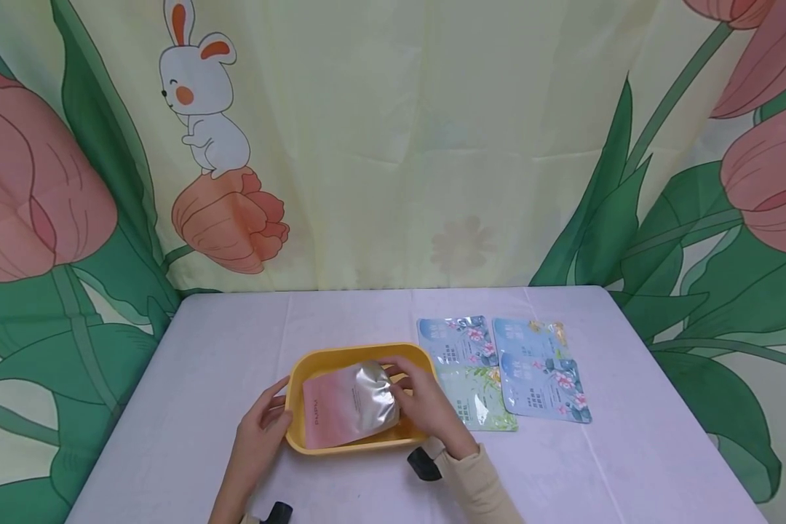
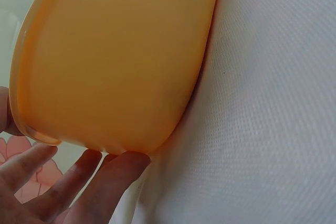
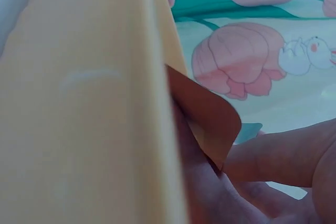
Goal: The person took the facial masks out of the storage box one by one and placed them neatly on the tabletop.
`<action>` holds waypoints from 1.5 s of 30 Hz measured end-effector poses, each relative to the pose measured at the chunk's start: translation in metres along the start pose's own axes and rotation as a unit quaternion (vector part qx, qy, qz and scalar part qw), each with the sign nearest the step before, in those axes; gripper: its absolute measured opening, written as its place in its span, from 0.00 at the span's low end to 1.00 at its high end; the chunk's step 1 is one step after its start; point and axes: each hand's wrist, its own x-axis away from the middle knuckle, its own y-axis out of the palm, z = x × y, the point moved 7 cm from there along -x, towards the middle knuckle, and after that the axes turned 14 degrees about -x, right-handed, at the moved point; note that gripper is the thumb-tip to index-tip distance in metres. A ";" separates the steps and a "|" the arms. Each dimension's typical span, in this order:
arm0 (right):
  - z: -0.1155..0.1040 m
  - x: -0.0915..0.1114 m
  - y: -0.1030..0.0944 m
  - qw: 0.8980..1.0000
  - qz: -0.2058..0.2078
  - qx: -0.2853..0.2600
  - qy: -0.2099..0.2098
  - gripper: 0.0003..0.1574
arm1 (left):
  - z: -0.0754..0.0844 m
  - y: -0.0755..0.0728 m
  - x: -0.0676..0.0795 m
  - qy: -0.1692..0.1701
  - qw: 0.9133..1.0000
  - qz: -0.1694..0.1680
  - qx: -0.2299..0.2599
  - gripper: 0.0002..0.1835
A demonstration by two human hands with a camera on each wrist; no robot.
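Note:
A yellow plastic tray [image 1: 348, 450] with rounded corners rests on the table. Inside it lies a flat sachet [image 1: 330, 407], pink at one end and shiny silver at the other. My right hand [image 1: 422, 400] reaches over the tray's right side and pinches the silver end by its edge. In the right wrist view the sachet's corner [image 3: 210, 108] stands up above the rim, between thumb and fingers. My left hand [image 1: 258, 426] holds the tray's left end. The left wrist view has its fingertips [image 2: 131, 163] against the outer wall, thumb at the rim.
Right of the tray lie several flat sachets: a blue flowered one [image 1: 455, 340], a green one [image 1: 474, 400] below it, and two overlapping blue ones [image 1: 544, 386] farther right. A white cloth [image 1: 236, 327] covers the table. A printed curtain [image 1: 380, 145] hangs behind.

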 end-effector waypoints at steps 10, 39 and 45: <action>-0.005 0.002 -0.013 1.000 0.005 -0.005 -0.006 0.27 | 0.000 0.001 0.000 0.004 1.000 0.005 -0.006 0.28; -0.001 0.013 -0.058 0.999 0.044 -0.004 0.010 0.29 | 0.001 -0.001 0.001 0.000 1.000 -0.006 0.010 0.28; 0.004 0.018 -0.068 0.998 0.050 -0.021 0.034 0.29 | 0.001 0.000 0.001 -0.005 1.000 -0.007 0.010 0.28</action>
